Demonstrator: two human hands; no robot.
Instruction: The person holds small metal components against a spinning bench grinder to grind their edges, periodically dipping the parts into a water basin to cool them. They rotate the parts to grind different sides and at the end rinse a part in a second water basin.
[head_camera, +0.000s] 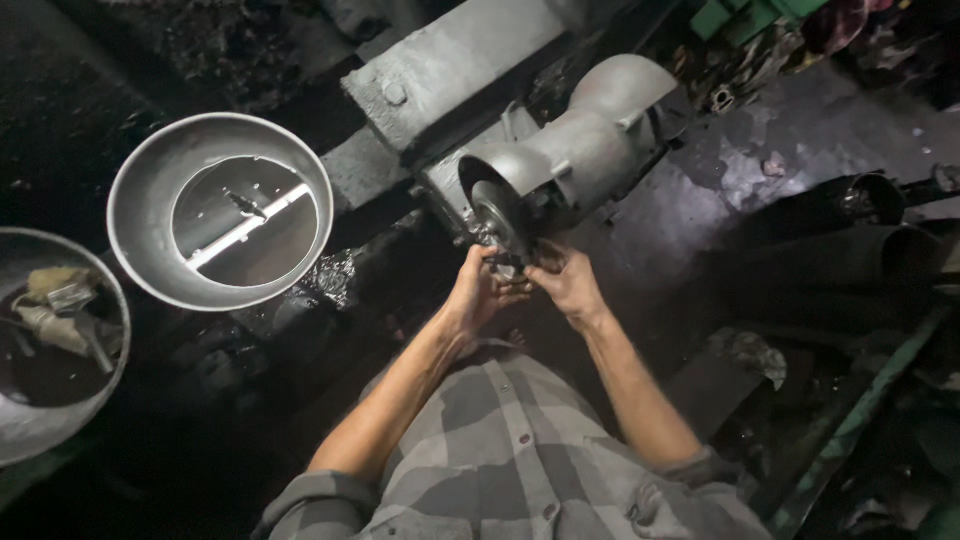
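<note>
A grey bench grinder (590, 150) stands in front of me, its round grinding wheel (497, 212) facing my hands. My left hand (478, 290) and my right hand (566, 280) are closed together on a small dark metal piece (508, 262), held right against the lower edge of the wheel. The piece is mostly hidden by my fingers. My forearms reach up from my grey checked shirt.
A grey metal block (450, 70) sits behind the grinder. To the left is a round metal basin (140, 200) with dark liquid and a bar across it, and another basin (20, 420) with rags. Dark pipes (850, 250) and green bars (860, 420) lie on the right.
</note>
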